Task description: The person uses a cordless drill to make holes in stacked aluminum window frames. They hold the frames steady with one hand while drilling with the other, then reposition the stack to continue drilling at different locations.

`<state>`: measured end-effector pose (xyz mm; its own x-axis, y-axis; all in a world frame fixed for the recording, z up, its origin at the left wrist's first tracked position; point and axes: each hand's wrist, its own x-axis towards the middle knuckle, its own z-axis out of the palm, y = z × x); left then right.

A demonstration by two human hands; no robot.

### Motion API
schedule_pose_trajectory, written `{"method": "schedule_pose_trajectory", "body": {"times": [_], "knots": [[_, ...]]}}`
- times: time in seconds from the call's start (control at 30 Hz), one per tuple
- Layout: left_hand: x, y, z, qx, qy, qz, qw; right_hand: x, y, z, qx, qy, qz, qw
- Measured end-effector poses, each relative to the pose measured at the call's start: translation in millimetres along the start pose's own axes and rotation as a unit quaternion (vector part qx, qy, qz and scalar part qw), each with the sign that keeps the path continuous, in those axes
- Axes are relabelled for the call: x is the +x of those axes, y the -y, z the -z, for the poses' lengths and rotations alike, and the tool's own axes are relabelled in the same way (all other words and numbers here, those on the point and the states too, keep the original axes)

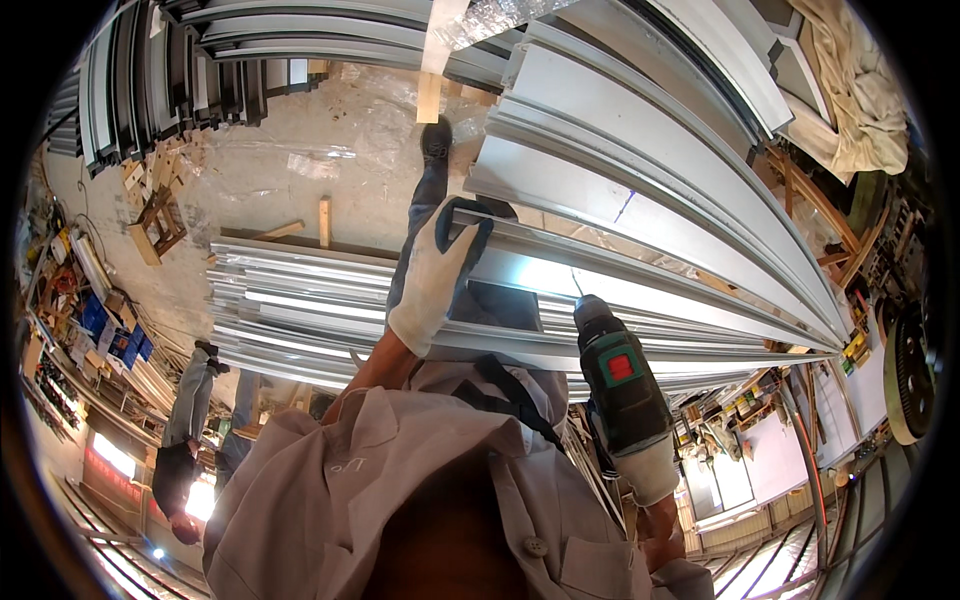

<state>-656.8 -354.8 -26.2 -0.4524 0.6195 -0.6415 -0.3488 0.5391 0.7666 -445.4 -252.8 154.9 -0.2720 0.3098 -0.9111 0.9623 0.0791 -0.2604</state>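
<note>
My left hand (432, 285), in a white work glove with dark grey-blue fingertips, is closed on the near end of a long silvery metal profile (610, 283). My right hand (648, 474), also gloved, grips a black and green cordless drill (622, 375) with a red patch on it. A thin drill bit (577, 283) points away from me at the profile, beside a bright patch of light. Whether its tip touches the metal I cannot tell. The fingers of my right hand are mostly hidden behind the drill.
More long profiles (290, 312) lie stacked across in front of me. Wide pale profiles (570, 140) fan out at the right, one with a purple mark. Wood blocks (325, 222) and plastic scraps lie on the concrete floor (270, 180). Another person (185, 410) stands at the left.
</note>
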Motion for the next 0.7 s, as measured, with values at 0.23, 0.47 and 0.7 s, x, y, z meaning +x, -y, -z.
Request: {"method": "schedule_pose_trajectory", "body": {"times": [0.23, 0.47, 0.7], "knots": [[1, 4, 1, 0.015, 0.01, -0.009, 1.0, 8, 10, 0, 0.03, -0.085, 0.056, 0.994], [3, 2, 0, -0.1, 0.004, 0.057, 0.993, 8, 8, -2, 0.074, -0.088, 0.049, 0.992], [3, 12, 1, -0.002, 0.011, -0.022, 1.0, 7, 8, -4, 0.067, -0.093, 0.039, 0.993]]}}
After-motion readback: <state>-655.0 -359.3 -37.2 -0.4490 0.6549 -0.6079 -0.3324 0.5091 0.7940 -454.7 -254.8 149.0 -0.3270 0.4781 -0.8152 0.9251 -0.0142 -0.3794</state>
